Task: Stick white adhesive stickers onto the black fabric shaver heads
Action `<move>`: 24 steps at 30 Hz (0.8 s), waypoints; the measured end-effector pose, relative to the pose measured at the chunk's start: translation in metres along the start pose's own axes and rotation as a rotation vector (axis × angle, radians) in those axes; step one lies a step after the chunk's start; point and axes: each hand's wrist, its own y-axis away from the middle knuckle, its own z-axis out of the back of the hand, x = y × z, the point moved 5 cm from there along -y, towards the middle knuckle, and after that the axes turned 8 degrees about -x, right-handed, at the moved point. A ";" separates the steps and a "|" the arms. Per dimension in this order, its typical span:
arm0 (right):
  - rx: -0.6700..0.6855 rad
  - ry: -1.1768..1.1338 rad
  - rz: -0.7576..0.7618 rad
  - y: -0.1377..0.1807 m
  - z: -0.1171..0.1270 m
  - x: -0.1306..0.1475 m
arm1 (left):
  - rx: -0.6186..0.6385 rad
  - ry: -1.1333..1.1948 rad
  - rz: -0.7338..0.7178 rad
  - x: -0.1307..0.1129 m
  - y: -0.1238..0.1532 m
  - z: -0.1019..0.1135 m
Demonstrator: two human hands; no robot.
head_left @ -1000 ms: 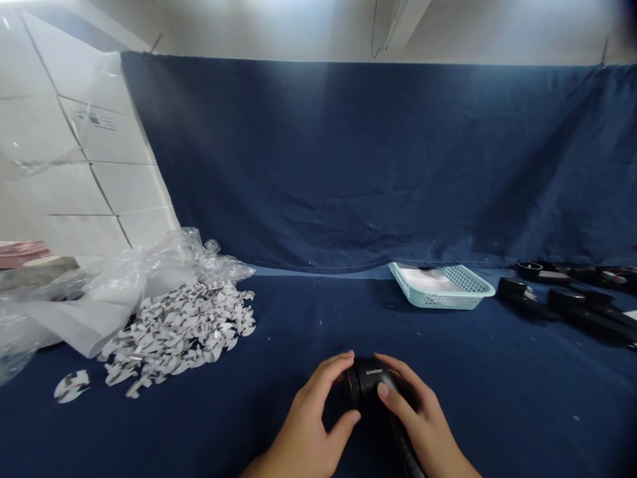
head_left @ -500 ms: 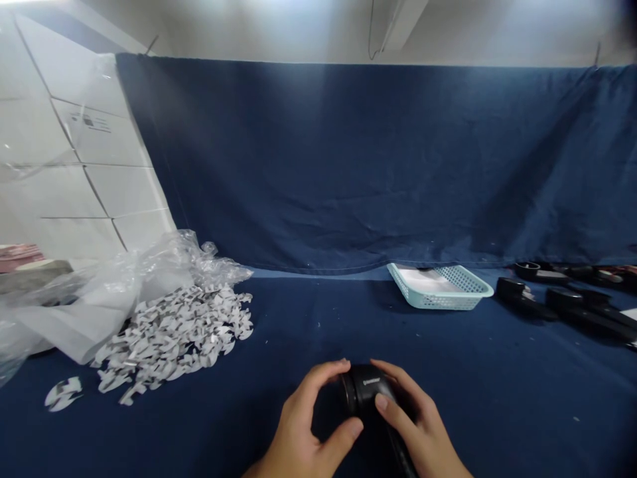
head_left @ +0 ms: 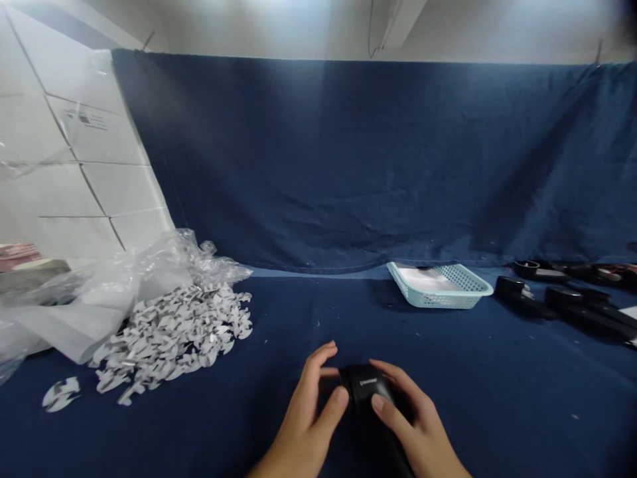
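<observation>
A black handheld device with a thick rounded head (head_left: 365,384), a handle and small pale lettering sits low in the middle. Its exact kind I cannot tell. My right hand (head_left: 418,425) is closed around it from the right, the thumb on the near side just below the lettering. My left hand (head_left: 311,411) is at the left end of the head, thumb against that end and another finger reaching behind it. The left index finger is raised clear of the device. My left thumb covers part of the head's end, and the lower handle is in shadow.
On the left, a heap of grey-white cut pieces (head_left: 174,335) lies before crumpled clear plastic (head_left: 164,262), with stacked white boxes (head_left: 119,186) behind. A light-blue basket (head_left: 438,299) holds something white. Several black devices (head_left: 522,299) lie far right. A blue curtain (head_left: 348,159) hangs behind.
My left thumb has moved up and slightly left along the head's end, and the left index finger has lifted up and away. The right hand and device have hardly moved.
</observation>
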 end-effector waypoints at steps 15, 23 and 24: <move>0.004 0.062 -0.032 -0.007 0.000 -0.002 | 0.111 0.166 0.172 0.013 -0.005 -0.010; 0.010 0.040 -0.047 -0.007 0.000 -0.004 | 0.096 0.158 0.211 0.017 -0.005 -0.012; 0.012 0.042 -0.054 -0.007 0.000 -0.005 | 0.086 0.147 0.240 0.020 -0.005 -0.011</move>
